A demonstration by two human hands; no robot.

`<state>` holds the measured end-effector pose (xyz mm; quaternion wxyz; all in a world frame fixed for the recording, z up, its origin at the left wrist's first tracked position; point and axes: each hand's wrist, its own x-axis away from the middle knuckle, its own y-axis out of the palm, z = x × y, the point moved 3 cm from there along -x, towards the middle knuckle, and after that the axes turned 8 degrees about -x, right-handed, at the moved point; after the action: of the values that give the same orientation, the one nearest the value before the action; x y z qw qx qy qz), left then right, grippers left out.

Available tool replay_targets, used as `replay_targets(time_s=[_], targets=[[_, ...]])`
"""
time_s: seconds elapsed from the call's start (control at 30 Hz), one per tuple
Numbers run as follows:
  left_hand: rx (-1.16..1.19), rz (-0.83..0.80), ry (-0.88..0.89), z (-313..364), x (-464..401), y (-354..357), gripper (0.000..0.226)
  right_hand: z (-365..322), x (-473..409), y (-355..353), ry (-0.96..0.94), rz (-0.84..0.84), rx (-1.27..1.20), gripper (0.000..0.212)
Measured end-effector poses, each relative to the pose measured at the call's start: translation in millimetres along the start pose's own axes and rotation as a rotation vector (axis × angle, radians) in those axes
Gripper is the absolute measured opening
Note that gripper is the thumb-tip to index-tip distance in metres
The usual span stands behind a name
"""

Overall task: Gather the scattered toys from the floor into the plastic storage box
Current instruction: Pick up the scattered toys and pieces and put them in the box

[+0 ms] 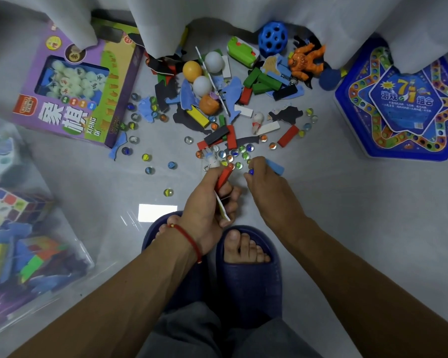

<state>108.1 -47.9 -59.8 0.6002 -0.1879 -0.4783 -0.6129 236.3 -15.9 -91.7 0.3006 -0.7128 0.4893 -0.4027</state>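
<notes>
Under the curtain [161,24], toys hide; storage box [36,254] cut off left.

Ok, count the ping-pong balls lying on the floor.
4: white, orange, white and orange, clustered mid-pile beneath the curtain. More may be hidden under it.

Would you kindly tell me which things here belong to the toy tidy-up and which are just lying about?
Belong to the job:
- plastic storage box
- left hand gripping red block
- right hand pinching blue marble
- scattered marbles
- ping-pong balls
- orange figure

Just lying about:
- curtain
- slippers
</notes>
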Motion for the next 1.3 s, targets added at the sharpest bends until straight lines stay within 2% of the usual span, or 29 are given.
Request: replay_targets(time_s=[0.23, 0.37, 0.47, 0.53, 0.6, 0.67, 0.77, 0.87, 1.0, 1.1, 1.17, 1.3], targets=[[0.04, 0.038, -0.012, -3, 1, -4, 0.048, 8, 6, 11, 0.023, 0.035, 0.087, 0.016], [0.078, 0.074, 0.0, -1, 15, 4, 0.049, 12, 14, 10, 0.003, 0.017, 0.137, 0.025], [0.086, 0.085, 0.005, 12, 45, 10, 0.048, 11, 19, 0, 0.206, -0.072, -0.072, 0.025], [0.087, 0.099, 0.044, 28, 77, 6, 0.046, -3, 29, -13, 0.372, -0.176, -0.411, 0.023], [0.09, 0.112, 0.126, 47, 117, -5, 0.039, -45, 39, -38, 0.536, -0.361, -0.886, 0.022], [0.139, 0.127, 0.233, 66, 162, -24, 0.031, -110, 44, -75, 0.554, -0.527, -1.134, 0.022], [0.249, 0.144, 0.358, 86, 228, -66, 0.025, -226, 51, -134, 0.35, -0.678, -1.099, 0.021], [0.349, 0.258, 0.405, 87, 282, -129, 0.023, -333, 66, -160, 0.175, -0.739, -1.075, 0.017], [0.524, 0.427, 0.348, 78, 332, -208, 0.039, -427, 83, -134, 0.156, -0.844, -1.048, 0.012], [0.595, 0.506, 0.337, 83, 355, -246, 0.047, -465, 88, -96, 0.257, -0.783, -1.075, 0.01], [0.605, 0.453, 0.361, 94, 364, -254, 0.041, -477, 86, -76, 0.318, -0.69, -1.139, 0.015], [0.537, 0.389, 0.413, 124, 371, -241, 0.047, -488, 84, -71, 0.326, -0.523, -1.26, 0.044]])
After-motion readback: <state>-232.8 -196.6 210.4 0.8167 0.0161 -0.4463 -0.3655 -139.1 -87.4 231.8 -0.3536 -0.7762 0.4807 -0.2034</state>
